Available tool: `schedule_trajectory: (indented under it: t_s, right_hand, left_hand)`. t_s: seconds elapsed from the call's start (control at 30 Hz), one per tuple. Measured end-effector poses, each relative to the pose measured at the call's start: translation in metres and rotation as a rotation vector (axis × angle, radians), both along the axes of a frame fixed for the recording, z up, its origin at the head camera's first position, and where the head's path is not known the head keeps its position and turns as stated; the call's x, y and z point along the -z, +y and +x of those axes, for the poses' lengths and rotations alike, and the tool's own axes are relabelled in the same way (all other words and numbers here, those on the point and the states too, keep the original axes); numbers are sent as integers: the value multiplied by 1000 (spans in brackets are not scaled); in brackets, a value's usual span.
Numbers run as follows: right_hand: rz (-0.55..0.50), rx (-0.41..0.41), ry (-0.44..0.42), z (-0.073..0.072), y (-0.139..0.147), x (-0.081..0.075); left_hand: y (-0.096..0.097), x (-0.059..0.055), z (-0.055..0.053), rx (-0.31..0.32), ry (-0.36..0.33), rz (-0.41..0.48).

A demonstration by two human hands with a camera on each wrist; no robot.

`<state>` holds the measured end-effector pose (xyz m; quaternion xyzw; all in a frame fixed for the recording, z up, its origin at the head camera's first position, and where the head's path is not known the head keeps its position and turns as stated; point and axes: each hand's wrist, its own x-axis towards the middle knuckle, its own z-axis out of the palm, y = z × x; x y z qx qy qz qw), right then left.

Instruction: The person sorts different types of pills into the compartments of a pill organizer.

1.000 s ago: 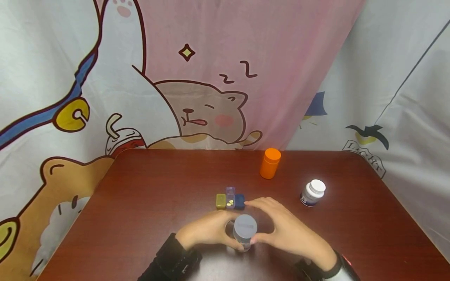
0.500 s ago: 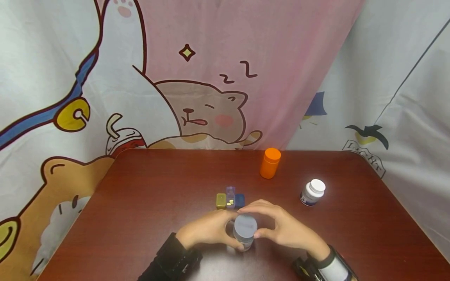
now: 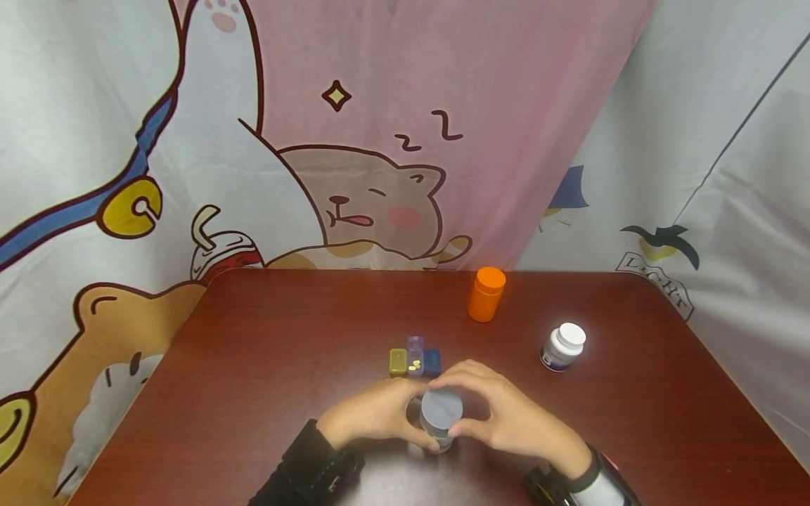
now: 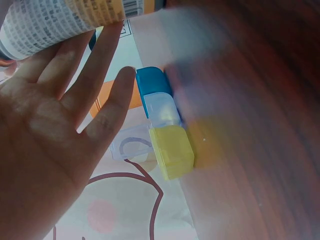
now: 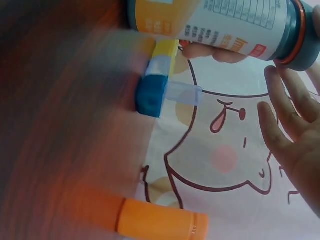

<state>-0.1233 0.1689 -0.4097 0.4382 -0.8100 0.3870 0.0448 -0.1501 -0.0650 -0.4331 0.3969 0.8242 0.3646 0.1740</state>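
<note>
A pill bottle (image 5: 225, 25) with a white-and-orange label and a dark grey cap (image 3: 441, 407) stands upright near the front of the table. My left hand (image 3: 373, 414) grips its body, thumb on the near side and fingers round the far side. Over the top, my right hand (image 3: 515, 414) holds the cap between thumb and fingertips. Just beyond the hands lies a small pill box (image 4: 172, 152) with yellow, clear purple and blue compartments. The clear compartment's lid (image 3: 415, 343) stands raised, and several pale yellow tablets (image 3: 414, 365) lie inside.
An orange bottle (image 3: 486, 295) stands near the table's back edge. To the right is a white bottle (image 3: 564, 346) with a dark label band. Behind the brown table (image 3: 304, 316) hangs a cartoon-printed curtain (image 3: 493, 84).
The right fingertips have drawn back from beside the pill box to the far edge of the cap. The right thumb left the cap and came back onto it. Left hand and bottle stayed put.
</note>
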Motion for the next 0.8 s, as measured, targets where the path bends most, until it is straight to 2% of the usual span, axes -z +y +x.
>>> schedule_trajectory:
  t_s: [0.47,0.63,0.8]
  right_hand:
    - [212,250,285,14,-13,-5]
    - [217,304,318,16,-18,-4]
    - [224,381,309,17,-23,-1]
  left_hand:
    - [0,1,-1,24,31,17]
    - [0,2,-1,29,54,25]
    - [1,1,-2,34,61,22]
